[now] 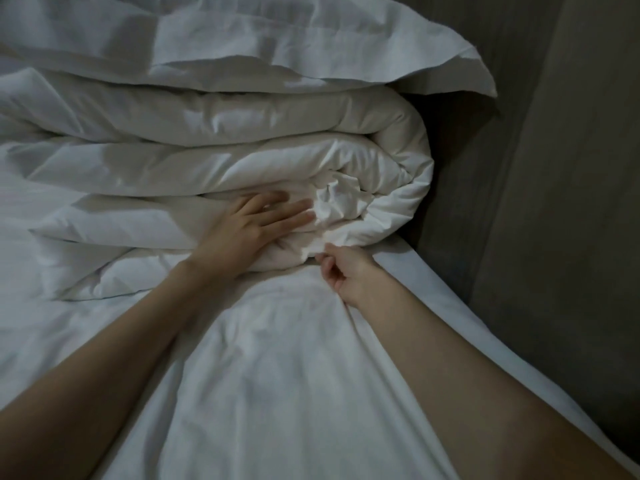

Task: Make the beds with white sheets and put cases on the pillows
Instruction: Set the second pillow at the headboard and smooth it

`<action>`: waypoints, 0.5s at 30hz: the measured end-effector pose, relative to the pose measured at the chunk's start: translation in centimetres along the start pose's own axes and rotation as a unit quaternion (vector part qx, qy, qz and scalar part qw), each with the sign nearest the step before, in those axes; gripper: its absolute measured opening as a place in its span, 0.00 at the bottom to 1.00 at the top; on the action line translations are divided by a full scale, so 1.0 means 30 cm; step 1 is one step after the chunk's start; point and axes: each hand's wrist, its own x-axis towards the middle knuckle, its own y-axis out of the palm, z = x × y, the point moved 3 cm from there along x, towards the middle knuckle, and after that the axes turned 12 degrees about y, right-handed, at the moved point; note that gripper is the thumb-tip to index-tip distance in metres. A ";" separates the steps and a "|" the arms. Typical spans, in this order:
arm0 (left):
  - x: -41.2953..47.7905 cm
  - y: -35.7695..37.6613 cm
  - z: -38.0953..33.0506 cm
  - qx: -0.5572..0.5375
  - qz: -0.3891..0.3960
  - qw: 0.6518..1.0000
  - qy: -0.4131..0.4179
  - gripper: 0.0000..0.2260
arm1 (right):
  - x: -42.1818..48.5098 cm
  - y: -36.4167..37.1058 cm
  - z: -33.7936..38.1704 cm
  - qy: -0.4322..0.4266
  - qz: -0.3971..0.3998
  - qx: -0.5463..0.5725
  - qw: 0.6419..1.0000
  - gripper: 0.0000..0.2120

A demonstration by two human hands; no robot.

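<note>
A thick white duvet (221, 161) lies folded in several layers across the bed, its rolled end near the bed's right edge. My left hand (252, 225) lies flat with straight fingers on the crumpled end of the duvet's lower layer. My right hand (349, 271) sits just below that end, fingers curled, pinching a fold of the duvet's bottom edge. A white sheet (277, 375) covers the mattress under both forearms, wrinkled toward my right hand. A flat white cloth (311, 39) lies on top of the duvet at the far side.
The bed's right edge (485, 327) runs diagonally from the duvet down to the lower right corner. Beyond it is a dark grey floor (554, 202). The room is dim.
</note>
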 end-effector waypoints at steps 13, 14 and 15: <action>-0.016 0.086 0.037 0.027 0.053 0.997 -0.048 0.22 | 0.005 -0.009 -0.002 -0.028 -0.039 -0.094 0.994 0.13; -0.025 0.089 0.020 0.030 0.055 0.996 -0.061 0.22 | 0.005 -0.012 -0.004 -0.030 -0.044 -0.104 0.993 0.12; -0.033 0.092 0.000 0.020 0.058 0.996 -0.072 0.22 | 0.002 -0.016 -0.007 -0.029 -0.051 -0.109 0.992 0.12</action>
